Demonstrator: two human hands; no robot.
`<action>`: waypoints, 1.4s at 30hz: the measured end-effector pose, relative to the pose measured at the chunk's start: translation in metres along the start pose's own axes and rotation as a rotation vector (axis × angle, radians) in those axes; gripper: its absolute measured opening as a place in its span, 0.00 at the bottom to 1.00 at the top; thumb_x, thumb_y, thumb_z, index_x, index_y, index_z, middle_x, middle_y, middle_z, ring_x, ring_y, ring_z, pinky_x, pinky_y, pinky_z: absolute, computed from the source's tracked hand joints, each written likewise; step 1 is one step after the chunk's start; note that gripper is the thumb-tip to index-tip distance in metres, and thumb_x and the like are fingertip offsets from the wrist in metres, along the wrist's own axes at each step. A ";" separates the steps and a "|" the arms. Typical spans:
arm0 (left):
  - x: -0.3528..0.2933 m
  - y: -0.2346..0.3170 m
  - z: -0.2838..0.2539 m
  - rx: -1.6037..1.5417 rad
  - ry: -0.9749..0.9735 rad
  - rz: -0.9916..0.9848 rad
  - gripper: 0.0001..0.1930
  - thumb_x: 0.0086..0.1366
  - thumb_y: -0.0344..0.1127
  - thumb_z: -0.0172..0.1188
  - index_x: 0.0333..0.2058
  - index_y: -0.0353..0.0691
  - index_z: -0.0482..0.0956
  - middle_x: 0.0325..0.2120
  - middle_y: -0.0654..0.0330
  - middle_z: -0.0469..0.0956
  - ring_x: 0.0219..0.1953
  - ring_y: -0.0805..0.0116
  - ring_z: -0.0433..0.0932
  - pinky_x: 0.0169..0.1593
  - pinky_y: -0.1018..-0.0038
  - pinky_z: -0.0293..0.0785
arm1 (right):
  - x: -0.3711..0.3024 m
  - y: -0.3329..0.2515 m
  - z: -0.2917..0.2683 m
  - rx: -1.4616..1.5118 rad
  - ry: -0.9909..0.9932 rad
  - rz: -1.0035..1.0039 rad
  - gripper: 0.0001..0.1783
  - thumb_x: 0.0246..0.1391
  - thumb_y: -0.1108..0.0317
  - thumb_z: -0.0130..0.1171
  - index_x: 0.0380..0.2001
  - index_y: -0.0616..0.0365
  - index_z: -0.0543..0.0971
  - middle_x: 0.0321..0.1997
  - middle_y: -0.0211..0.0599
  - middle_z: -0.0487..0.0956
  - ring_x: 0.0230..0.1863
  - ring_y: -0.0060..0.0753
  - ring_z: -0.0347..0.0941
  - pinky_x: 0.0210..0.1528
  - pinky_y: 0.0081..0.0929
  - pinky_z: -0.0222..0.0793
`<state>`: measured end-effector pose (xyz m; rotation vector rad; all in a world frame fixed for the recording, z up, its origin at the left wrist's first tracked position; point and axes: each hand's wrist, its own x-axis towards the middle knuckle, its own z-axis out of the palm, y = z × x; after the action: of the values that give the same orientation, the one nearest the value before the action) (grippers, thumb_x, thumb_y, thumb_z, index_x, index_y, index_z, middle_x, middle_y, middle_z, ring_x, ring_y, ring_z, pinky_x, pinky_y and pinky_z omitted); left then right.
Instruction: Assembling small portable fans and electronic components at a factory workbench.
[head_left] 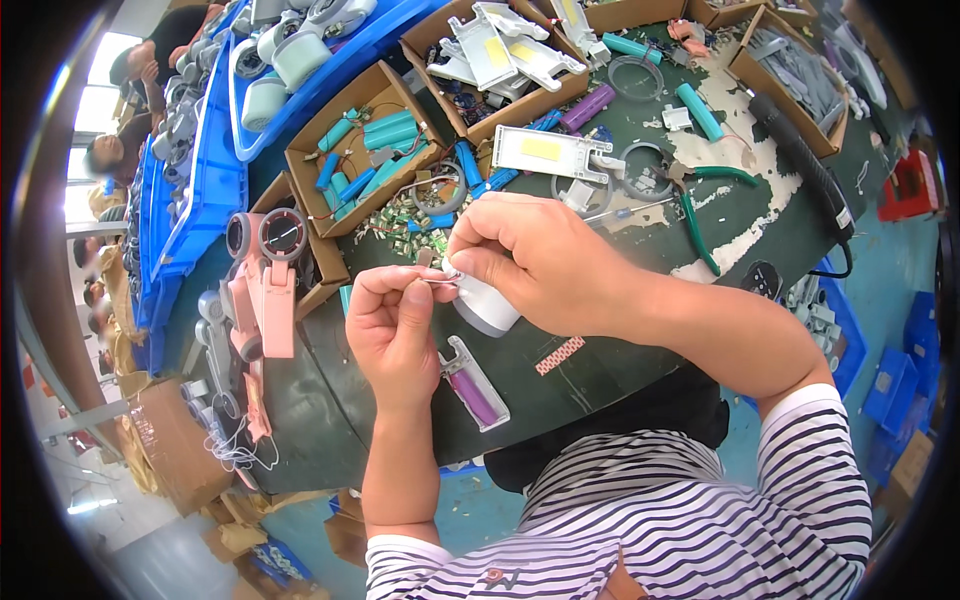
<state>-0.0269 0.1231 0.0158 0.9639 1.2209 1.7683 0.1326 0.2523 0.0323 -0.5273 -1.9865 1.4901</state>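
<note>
Over the bench my two hands meet at a white rounded housing (487, 306) with a grey rim. The closed fingers of my right hand (535, 255) pinch at its upper end. Thumb and forefinger of my left hand (392, 325) press together on a thin pale wire (440, 281) beside the housing. Fingertips hide where wire and housing meet. Below them lies a white tray-shaped casing (487, 385) with a purple battery cell (472, 397) inside. A pinkish perforated strip (560, 356) is to its right.
Cardboard boxes hold teal battery cells (390, 130) and white casings (490, 50). Green-handled pliers (692, 215) and a black cylindrical tool (800, 150) lie right. Pink handheld devices (268, 290) sit left, near blue crates (190, 220). Small circuit boards (400, 230) are piled beyond my hands.
</note>
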 end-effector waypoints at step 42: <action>-0.004 0.008 0.002 0.234 -0.008 0.042 0.04 0.70 0.23 0.63 0.41 0.32 0.78 0.36 0.62 0.78 0.38 0.76 0.80 0.43 0.80 0.75 | -0.001 0.010 0.009 -0.146 0.076 -0.299 0.06 0.48 0.66 0.71 0.31 0.51 0.85 0.32 0.32 0.80 0.40 0.41 0.76 0.46 0.39 0.70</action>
<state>-0.0251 0.1185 0.0233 1.1359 1.4352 1.6762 0.1267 0.2478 0.0210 -0.3223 -2.0211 1.1347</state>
